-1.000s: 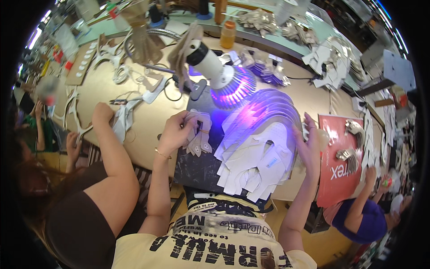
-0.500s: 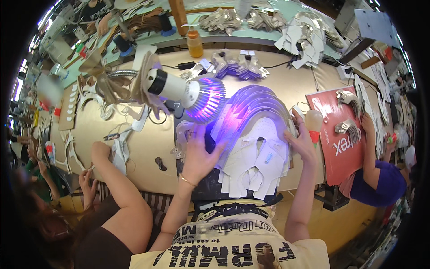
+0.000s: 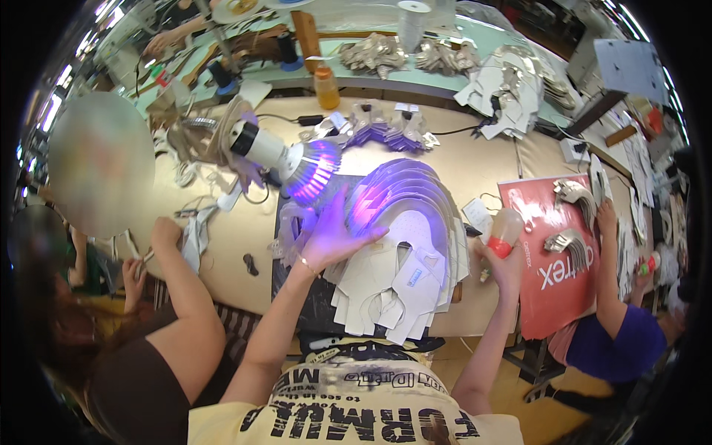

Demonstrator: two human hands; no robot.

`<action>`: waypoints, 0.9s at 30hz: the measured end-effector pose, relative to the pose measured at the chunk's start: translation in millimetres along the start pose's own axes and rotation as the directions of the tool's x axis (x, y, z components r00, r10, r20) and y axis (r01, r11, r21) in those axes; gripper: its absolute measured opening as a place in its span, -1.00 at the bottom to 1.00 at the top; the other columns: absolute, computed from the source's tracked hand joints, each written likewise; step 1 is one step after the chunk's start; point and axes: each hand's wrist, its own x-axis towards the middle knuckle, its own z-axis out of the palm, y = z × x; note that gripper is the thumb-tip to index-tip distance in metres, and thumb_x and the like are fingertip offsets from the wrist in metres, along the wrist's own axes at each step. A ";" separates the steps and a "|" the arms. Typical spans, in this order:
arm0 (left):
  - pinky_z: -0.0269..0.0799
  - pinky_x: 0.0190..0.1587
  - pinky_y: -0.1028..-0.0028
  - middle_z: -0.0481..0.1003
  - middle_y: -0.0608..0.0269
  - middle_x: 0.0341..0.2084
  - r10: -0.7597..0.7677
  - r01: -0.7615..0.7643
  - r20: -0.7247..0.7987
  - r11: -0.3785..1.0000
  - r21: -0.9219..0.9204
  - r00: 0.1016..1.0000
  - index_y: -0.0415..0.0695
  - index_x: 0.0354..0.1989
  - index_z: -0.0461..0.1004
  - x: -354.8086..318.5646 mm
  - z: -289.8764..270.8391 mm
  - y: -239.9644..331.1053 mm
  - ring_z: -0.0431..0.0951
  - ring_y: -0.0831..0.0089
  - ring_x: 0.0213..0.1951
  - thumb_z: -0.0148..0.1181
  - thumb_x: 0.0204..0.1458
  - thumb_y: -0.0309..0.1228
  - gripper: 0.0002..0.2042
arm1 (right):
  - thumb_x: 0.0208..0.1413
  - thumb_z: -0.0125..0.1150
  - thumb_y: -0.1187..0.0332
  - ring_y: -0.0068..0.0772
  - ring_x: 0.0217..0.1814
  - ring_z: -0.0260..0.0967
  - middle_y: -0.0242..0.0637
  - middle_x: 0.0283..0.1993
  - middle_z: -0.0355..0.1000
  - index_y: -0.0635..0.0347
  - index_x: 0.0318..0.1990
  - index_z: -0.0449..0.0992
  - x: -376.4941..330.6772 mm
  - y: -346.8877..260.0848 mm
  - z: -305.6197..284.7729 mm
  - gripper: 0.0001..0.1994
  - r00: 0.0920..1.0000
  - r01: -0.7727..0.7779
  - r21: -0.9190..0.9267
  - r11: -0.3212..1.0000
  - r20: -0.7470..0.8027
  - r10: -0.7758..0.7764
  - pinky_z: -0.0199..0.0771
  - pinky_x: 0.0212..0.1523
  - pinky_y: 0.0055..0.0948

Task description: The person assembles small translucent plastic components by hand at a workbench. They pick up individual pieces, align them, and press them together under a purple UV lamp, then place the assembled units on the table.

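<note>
A fanned stack of white, arch-shaped shoe upper pieces [image 3: 404,222] lies on a dark board [image 3: 308,304] under purple light. My left hand [image 3: 332,239] rests at the stack's left side, fingers spread and thumb reaching across the white pieces. To the right of the stack, my right hand [image 3: 504,268] is wrapped round a translucent squeeze bottle [image 3: 507,221] at its red collar. The bottle's lower tip points down past my fingers. Left of my left hand, smaller pale cut pieces [image 3: 291,231] are lit purple.
A lamp [image 3: 313,174] with a finned head hangs just above the stack's left side. Bundled pieces [image 3: 389,127] and an orange bottle [image 3: 326,87] stand farther back. A red sheet [image 3: 549,259] carries curved bundles [image 3: 569,241] at right. Co-workers' arms [image 3: 189,278] are on both sides.
My right hand has left the stack's right edge and taken hold of the squeeze bottle. My left hand stays by the stack, its thumb now farther over the pieces. The view has shifted slightly.
</note>
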 end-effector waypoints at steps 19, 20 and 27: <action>0.25 0.22 0.34 0.33 -0.01 0.06 -0.112 0.058 -0.062 0.828 -0.558 0.992 -0.28 0.26 0.02 -32.4 42.0 11.2 0.35 0.29 0.13 0.60 -0.39 -0.10 0.07 | -0.35 0.20 0.29 -0.15 0.02 0.40 -0.09 0.05 0.39 0.44 0.23 0.18 -17.1 46.1 9.3 -0.17 0.864 -0.295 0.927 0.232 0.362 -0.349 0.39 0.06 -0.33; 0.26 0.21 0.33 0.33 0.00 0.06 -0.066 0.014 -0.064 0.795 -0.606 0.996 -0.28 0.26 0.01 -34.6 47.9 22.8 0.35 0.29 0.12 0.60 -0.38 -0.10 0.07 | -0.34 0.20 0.29 -0.15 0.02 0.40 -0.09 0.05 0.39 0.44 0.22 0.19 -17.1 42.9 -5.7 -0.18 0.894 -0.214 0.960 0.179 0.266 -0.360 0.39 0.06 -0.33; 0.36 0.10 0.30 0.41 -0.04 -0.02 0.200 -0.174 -0.028 0.764 -0.622 0.979 -0.18 0.22 0.01 -16.7 74.2 136.1 0.47 0.21 0.02 0.56 -0.37 -0.13 0.00 | -0.32 0.19 0.30 -0.18 0.00 0.40 -0.12 0.03 0.40 0.43 0.20 0.22 -27.8 33.4 -117.7 -0.23 0.858 0.442 0.897 -0.014 -0.427 -0.284 0.39 0.05 -0.34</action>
